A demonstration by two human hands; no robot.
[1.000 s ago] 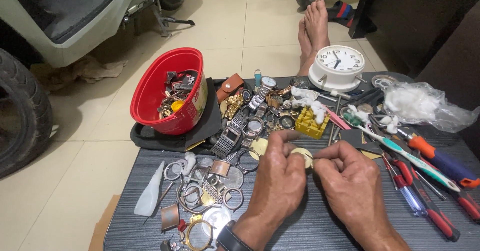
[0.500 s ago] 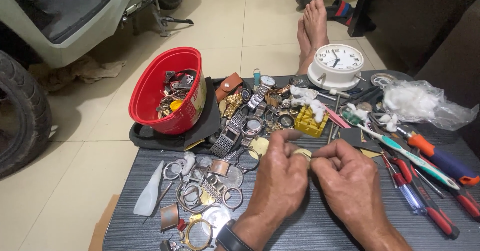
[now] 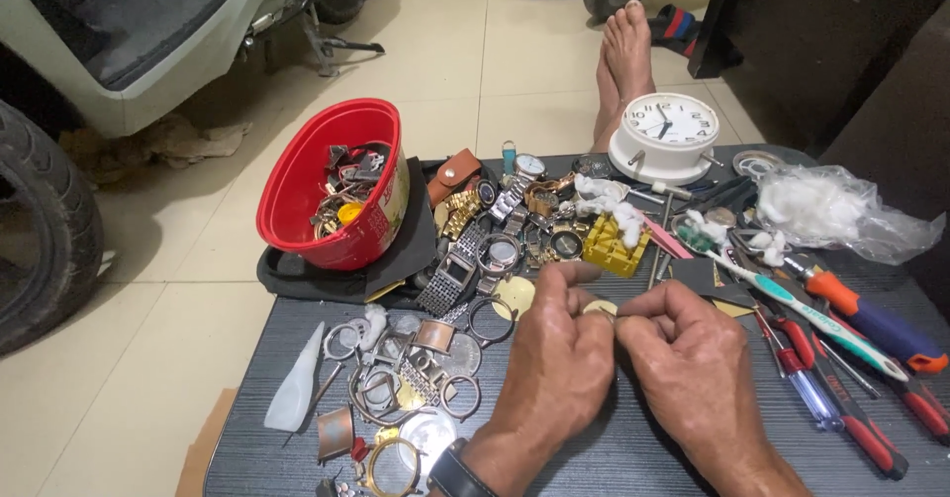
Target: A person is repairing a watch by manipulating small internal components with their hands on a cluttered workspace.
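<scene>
A small pale round part (image 3: 600, 308) sits pinched between the fingertips of both hands, just above the dark table (image 3: 633, 447). The left hand (image 3: 556, 363) and right hand (image 3: 688, 358) are curled tight around it, knuckles touching. Left of them lie loose watch cases (image 3: 396, 388); to the right, screwdrivers (image 3: 841, 398). Farther off stand a red bowl (image 3: 332, 185) and a white clock (image 3: 670, 131).
</scene>
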